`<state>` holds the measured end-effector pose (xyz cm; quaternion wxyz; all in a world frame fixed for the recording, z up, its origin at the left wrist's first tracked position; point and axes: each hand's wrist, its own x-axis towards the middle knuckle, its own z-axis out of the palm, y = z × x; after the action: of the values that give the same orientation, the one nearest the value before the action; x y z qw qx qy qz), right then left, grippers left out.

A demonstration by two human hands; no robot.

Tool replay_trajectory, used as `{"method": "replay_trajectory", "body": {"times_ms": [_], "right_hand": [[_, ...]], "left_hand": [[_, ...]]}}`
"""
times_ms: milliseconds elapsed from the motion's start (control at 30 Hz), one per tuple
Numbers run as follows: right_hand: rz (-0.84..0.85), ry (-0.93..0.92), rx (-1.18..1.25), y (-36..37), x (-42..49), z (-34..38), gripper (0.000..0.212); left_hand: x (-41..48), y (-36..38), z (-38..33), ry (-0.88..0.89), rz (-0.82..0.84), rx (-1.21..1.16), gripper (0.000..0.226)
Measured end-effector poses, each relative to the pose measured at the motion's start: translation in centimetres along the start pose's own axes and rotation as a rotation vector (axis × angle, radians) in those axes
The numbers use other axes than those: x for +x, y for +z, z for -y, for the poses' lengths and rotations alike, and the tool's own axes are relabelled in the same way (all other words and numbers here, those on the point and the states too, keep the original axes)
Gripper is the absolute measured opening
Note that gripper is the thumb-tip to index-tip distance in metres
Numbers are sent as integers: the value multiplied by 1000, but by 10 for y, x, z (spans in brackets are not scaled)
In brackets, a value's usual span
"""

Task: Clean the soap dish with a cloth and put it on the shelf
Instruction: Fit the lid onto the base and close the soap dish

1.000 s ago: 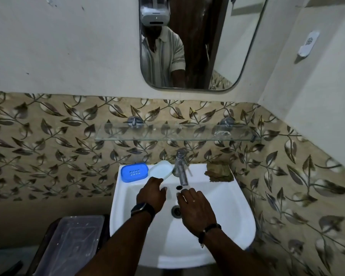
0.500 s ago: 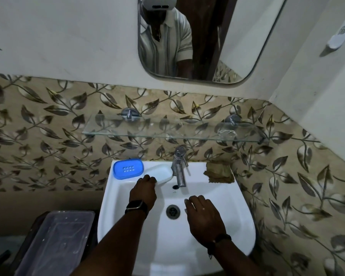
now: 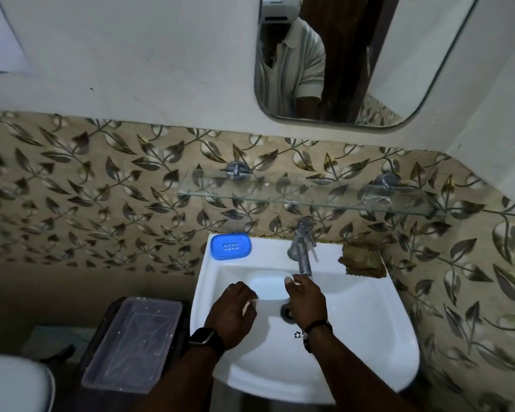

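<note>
Pale soap dish tray down inside the white sink, held over the basin at about 11 o'clock from the drain, just below and left of the tap. Left hand curled around the tray's near left edge, fingers pinching it. Right hand gripping the tray's right end, thumb on top beside the spout tip, fingers folded under. Watch on the left wrist, beaded band on the right.

Blue perforated soap dish insert resting flat on the sink's rim at 10 o'clock, well apart from the tray. Brown crumpled cloth lying on the rim at 2 o'clock, right of the tap, untouched. Glass shelf mounted on the leaf-patterned tile wall at 12 o'clock above the tap, on 2 metal brackets. Mirror higher up. Clear plastic container at 9 o'clock on a dark stand left of the sink.
</note>
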<state>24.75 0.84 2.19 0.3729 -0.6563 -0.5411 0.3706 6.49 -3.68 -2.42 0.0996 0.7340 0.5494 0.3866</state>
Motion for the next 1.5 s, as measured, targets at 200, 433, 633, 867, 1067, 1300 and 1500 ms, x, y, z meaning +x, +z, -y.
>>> {"method": "replay_trajectory", "body": {"times_ms": [200,433,633,867,1067,1300,1500], "right_hand": [[78,60,191,22,0,9,19],[184,-43,193,48,10,34,17],[160,-262,-143,70,40,43,25],[355,-686,-966,95,78,40,56],[348,-765,-1193,117,76,30,55],[324,-804,-1185,114,77,17,43],[67,-694,-611,85,71,38,41]], "left_hand": [[-4,-15,4,-231,-202,-225,23],[13,-29,15,-846,-387,-1154,34],[0,-42,41,-899,-534,-1182,40],[-24,-51,57,-931,-604,-1148,31],[-31,-62,54,-886,-619,-1127,26],[-31,-61,55,-904,-612,-1114,29],[-27,-53,53,-930,-602,-1106,26]]}}
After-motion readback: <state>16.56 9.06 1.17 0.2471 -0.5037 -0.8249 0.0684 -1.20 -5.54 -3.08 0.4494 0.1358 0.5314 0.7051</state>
